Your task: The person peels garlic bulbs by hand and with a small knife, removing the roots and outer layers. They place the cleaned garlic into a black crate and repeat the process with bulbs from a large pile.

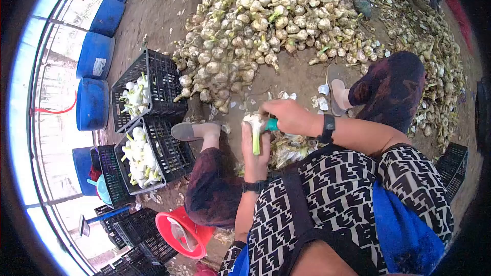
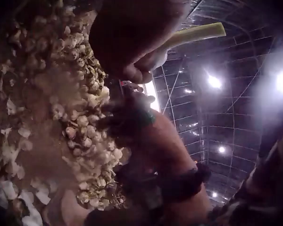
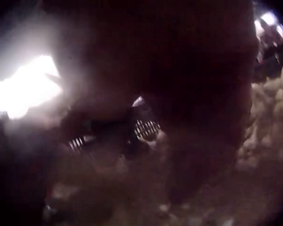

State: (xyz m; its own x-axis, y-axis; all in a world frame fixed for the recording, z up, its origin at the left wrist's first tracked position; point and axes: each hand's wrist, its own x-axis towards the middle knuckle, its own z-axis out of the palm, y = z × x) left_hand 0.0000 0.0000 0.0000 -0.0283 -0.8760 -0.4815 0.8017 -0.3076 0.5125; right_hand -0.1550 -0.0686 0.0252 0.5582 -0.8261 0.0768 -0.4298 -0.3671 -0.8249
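Green-stemmed garlic point(image 1: 255, 132): head, left-wrist views only.

Head view: bright daylight, mostly sharp. Light floods in along the floor's point(image 1: 163, 0) left edge through pale wall sheeting point(image 1: 56, 92), blown to white with bluish fringing. Strong fisheye: blue barrels point(image 1: 95, 55) on that edge lean and bend; corners go black. Floor fairly evenly lit, shadows soft. Left hand point(image 1: 248, 147), right hand point(image 1: 294, 117) and held garlic bulb point(image 1: 253, 118) readable. Left wrist view: dim, purplish, hazy; overhead lights point(image 2: 214, 82) flare, left hand near silhouette, garlic pile point(image 2: 92, 136) soft. Right wrist view: worst, very dark, heavily blurred; white glare at left, dark mass across middle, crate slats point(image 3: 147, 129) barely legible.
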